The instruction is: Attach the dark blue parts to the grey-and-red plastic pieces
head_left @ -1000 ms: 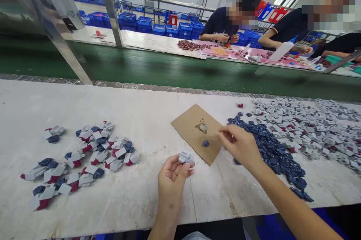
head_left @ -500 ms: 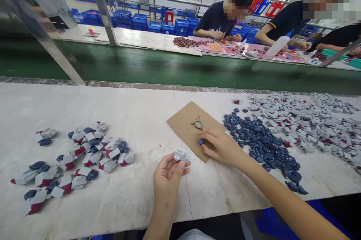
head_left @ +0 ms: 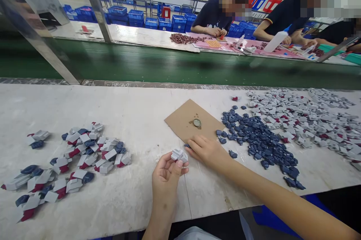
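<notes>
A small light-grey plastic part (head_left: 179, 154) is pinched between the thumb and fingers of my left hand (head_left: 167, 172), above the near table edge. Close by on the right, my right hand (head_left: 207, 151) grips a small dark-blue plastic piece (head_left: 187, 145), mostly covered by the fingers. Under and beyond the right hand lies a brown cardboard sheet (head_left: 180, 119). On the cardboard stands a bottle cap (head_left: 196, 123) with wet spots around it. A pile of dark-blue pieces (head_left: 262, 138) spreads to the right of the right hand.
Grey and dark-red parts (head_left: 304, 116) cover the table's far right. Grouped grey, red and blue assemblies (head_left: 84, 146) lie at left. Behind the table runs a green conveyor belt (head_left: 135, 65), with metal posts (head_left: 96, 5). Co-workers (head_left: 211, 16) sit across it.
My right hand has moved left with the blue piece, closer to the grey part. My left hand stays nearly in place. Several blue pieces now show where the right hand covered the table.
</notes>
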`<control>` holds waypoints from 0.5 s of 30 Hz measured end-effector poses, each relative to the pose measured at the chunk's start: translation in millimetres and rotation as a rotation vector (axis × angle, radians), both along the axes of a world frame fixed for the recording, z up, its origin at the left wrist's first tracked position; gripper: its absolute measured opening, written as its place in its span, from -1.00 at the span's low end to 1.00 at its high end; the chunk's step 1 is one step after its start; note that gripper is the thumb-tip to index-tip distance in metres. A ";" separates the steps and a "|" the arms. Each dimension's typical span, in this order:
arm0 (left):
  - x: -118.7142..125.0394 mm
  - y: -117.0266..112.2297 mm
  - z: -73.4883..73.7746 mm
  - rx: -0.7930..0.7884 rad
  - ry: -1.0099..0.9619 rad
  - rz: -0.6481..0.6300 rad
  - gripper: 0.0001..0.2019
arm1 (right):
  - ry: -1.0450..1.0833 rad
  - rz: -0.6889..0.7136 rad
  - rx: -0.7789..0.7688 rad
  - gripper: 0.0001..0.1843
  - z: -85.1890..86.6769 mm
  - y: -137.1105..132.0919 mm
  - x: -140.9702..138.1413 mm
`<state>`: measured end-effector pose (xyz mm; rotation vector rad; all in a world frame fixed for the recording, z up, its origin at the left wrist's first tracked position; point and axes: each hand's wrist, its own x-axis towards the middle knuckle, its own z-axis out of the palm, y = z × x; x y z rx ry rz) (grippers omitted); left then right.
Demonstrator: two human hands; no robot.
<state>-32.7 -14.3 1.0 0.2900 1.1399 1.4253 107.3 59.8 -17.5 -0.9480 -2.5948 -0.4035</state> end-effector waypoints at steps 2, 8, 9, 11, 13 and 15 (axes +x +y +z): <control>-0.2 0.0 0.1 -0.004 0.006 -0.005 -0.79 | 0.040 0.035 -0.033 -0.80 1.9 -2.6 -2.0; -1.6 0.1 -0.8 -0.008 0.001 -0.014 -0.78 | 0.290 0.000 -0.333 -0.75 17.8 10.9 15.2; -1.5 0.2 -0.6 -0.011 0.001 -0.015 -0.78 | 0.271 -0.043 -0.338 -0.72 21.1 16.9 21.1; -1.3 0.6 0.1 -0.016 0.008 -0.019 -0.78 | 0.192 -0.157 -0.322 -0.66 26.9 29.8 32.1; -1.1 0.9 1.1 -0.021 0.019 -0.022 -0.78 | 0.122 -0.263 -0.314 -0.62 31.2 41.4 39.6; -0.9 1.0 1.9 -0.024 0.028 -0.020 -0.78 | 0.093 -0.325 -0.319 -0.65 33.2 49.8 42.5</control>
